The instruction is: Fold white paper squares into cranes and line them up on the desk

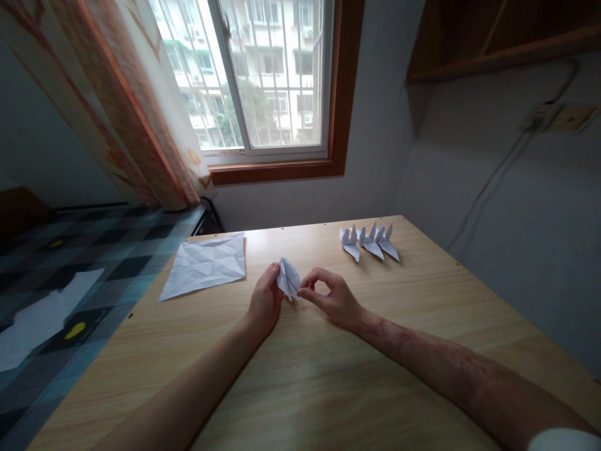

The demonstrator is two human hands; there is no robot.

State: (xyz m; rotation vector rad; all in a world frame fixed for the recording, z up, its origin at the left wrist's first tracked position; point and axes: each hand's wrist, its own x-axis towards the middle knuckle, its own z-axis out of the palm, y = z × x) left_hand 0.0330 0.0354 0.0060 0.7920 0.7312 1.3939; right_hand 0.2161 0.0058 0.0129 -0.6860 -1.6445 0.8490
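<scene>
A folded white paper piece (288, 277), pointed at its lower end and with layered flaps, is held just above the middle of the table. My left hand (267, 295) grips its left side, the thumb up along the edge. At its lower right edge, my right hand (332, 295) pinches with thumb and forefinger, the two tips meeting at the paper. Beyond my right hand, three folded paper cranes (370, 243) stand in a row. To the left lies a flat, creased sheet of paper (206, 262).
The light wooden table (291, 388) fills the foreground. Left of it is a bed with a checked cover (117, 241) and white paper sheets (40, 326) on it. A window (277, 75), a curtain (136, 100) and a wall shelf (511, 53) are behind.
</scene>
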